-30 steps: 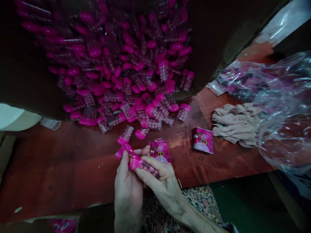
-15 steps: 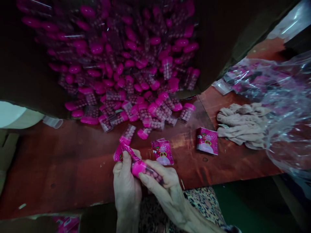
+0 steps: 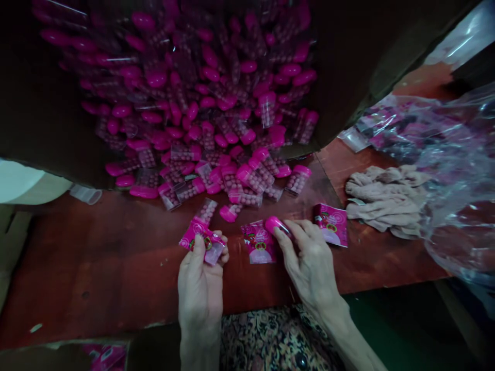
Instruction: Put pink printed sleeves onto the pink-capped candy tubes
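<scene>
On the red table [image 3: 116,257], seen from the head camera, the two hands are apart. The left hand [image 3: 199,283] holds a pink packet [image 3: 197,234] under its thumb. The right hand [image 3: 311,268] pinches a pink cap [image 3: 276,224] just above another packet [image 3: 258,243]. Behind them lie a heap of pink-capped tubes [image 3: 209,139] and, to the right, gloves [image 3: 386,201].

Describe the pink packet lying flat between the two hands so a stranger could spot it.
Below the big heap of pink-capped clear tubes, find the reddish-brown table. The printed pink packet lies flat between the left hand and the right hand, unlike its twin farther right, which sits beside the beige fabric bundle.
</scene>
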Demonstrator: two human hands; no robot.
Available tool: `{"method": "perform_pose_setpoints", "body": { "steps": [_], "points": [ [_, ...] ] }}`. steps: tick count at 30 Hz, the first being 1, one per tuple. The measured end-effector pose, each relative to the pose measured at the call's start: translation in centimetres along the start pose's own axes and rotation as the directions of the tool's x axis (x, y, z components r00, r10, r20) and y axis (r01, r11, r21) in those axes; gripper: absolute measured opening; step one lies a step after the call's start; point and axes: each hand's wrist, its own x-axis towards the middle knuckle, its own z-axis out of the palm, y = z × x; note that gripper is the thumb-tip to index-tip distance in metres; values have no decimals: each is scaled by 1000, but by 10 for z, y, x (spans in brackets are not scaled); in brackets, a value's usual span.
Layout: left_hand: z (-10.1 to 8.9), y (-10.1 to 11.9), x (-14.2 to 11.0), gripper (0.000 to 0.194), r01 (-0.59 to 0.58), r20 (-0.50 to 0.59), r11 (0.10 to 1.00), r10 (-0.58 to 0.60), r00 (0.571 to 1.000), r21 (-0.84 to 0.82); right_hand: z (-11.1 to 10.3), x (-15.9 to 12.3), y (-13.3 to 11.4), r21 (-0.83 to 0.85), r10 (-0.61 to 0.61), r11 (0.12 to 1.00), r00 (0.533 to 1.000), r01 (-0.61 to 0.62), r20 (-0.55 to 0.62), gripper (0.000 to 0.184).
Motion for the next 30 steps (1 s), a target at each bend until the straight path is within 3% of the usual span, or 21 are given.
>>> {"method": "perform_pose_setpoints", "body": {
  "steps": [2,4,6,10,14,19,24,30],
  "points": [
    [0,-2,-3,18,65,25,998,-65,998,-13,0,1,3,-169,-70,984,994,55,-87,48],
    [0,-4,-5,20,107,63,994,-105,992,-19,-2,-2,-4,-177,-115,980,980,85,-161,50],
    [1,-6,-8,19,123,83,992,-121,989,-19,-5,-8,-19,-23,-142,990,979,140,-149,39],
    [3,-9,-11,17,129,92,992,-128,988,-11,-4,-15,-47,355,-188,923,980,151,72,29],
    [3,-14,-15,15,62,116,998,-62,991,3,3,-15,-52,465,-133,881,988,83,76,23],
    [6,-21,-24,18,10,146,995,-24,989,95,6,-15,-46,422,-107,899,993,120,-53,14],
    [8,-28,-26,14,-22,91,996,13,996,90,10,-20,-39,308,-247,896,936,320,-253,21],
    [4,-23,-18,9,-68,67,993,62,996,94,15,-25,-35,285,-276,909,952,304,-135,30]
  ]
}}
